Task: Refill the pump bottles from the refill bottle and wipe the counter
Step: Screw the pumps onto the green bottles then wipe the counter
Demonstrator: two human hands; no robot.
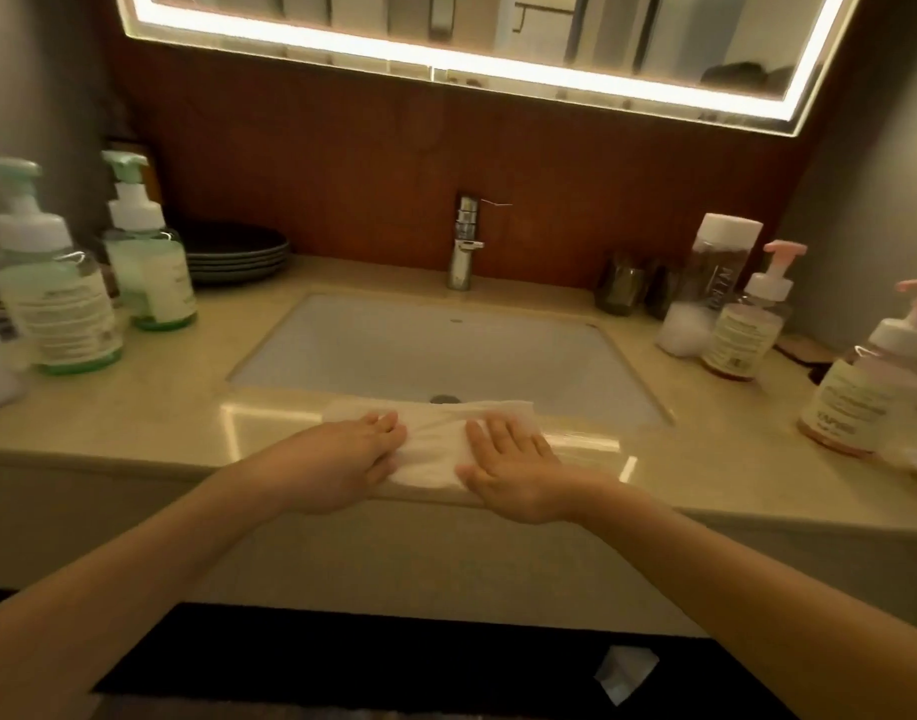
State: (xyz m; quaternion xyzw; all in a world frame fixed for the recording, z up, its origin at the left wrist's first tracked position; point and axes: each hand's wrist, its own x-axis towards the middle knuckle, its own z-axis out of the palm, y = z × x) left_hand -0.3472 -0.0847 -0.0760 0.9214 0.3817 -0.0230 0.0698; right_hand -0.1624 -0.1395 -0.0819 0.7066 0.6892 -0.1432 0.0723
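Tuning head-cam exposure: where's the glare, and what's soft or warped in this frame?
Head view: the mirror's light strip clips to white; its glare streaks the counter either side of the cloth; the green pump bottles at left are soft and bowed by the wide lens; the left hand and right hand look fairly sharp.

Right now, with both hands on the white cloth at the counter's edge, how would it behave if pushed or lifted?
The white cloth shows creases between the left hand and right hand, so it probably bunches when pushed. Lifted, it would likely droop and feel light.
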